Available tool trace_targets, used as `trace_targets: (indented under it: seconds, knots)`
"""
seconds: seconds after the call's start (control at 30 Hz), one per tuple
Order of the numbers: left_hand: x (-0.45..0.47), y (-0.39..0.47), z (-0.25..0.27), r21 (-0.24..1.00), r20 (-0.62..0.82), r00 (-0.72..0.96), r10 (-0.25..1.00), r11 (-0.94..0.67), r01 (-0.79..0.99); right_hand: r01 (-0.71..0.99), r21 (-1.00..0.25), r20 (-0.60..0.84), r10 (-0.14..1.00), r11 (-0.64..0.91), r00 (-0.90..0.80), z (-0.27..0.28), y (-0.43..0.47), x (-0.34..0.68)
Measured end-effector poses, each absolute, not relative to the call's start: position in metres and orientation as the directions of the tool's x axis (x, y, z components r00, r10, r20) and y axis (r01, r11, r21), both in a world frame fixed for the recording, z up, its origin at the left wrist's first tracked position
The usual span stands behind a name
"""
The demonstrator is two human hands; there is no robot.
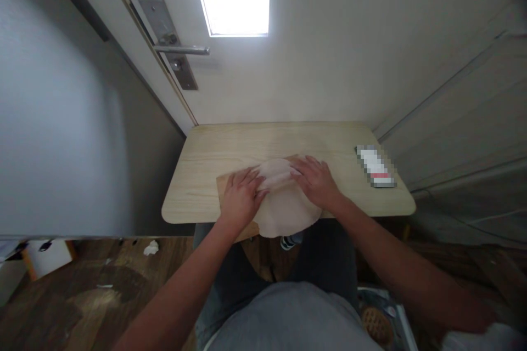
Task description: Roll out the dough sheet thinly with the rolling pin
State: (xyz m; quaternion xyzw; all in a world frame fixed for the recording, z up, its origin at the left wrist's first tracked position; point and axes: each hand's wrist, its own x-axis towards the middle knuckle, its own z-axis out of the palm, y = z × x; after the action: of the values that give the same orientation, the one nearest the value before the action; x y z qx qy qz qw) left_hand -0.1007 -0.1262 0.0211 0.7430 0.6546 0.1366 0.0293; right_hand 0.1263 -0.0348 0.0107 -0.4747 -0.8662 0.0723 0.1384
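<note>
A pale, roughly round, thin sheet (284,211) lies on the table, its near edge hanging over the front; I cannot tell whether it is paper or cloth. A crease or fold runs across its far part. Beneath it shows a tan, angular sheet (223,189), mostly covered. On the left side of the pale sheet rests my left hand (242,194), fingers stretched forward and thumb apart. My right hand (315,178) lies on its far right side, fingers spread and thumb pointing inward. Both hands touch the sheet near the crease.
The light wooden table (197,159) has rounded front corners and stands against a door with a metal handle (183,50). A pixelated phone-like object (375,166) lies at the table's right. Crumpled tissue (151,247) is on the floor at left; a bin-like container (405,321) stands low right.
</note>
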Motion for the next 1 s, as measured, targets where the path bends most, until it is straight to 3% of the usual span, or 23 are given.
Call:
trace_targets:
  seconds: [0.1,0.33,0.63,1.0]
  knots:
    - [-0.103,-0.160,0.018,0.227,0.150,-0.010,0.989,-0.025,0.974,0.787,-0.256,0.175,0.828,0.561,-0.533,0.009,-0.053,0.109]
    - [-0.092,-0.195,0.000,0.200,0.202,-0.104,0.974,0.063,0.978,0.812,-0.189,0.165,0.833,0.552,-0.528,-0.003,-0.055,0.052]
    - [-0.113,-0.177,0.003,0.131,0.192,-0.130,0.973,0.106,0.986,0.817,-0.168,0.143,0.834,0.551,-0.533,-0.002,-0.025,0.010]
    - [-0.138,-0.157,0.004,0.167,0.128,-0.197,0.972,0.174,0.970,0.817,-0.185,0.175,0.836,0.547,-0.520,-0.005,-0.001,-0.029]
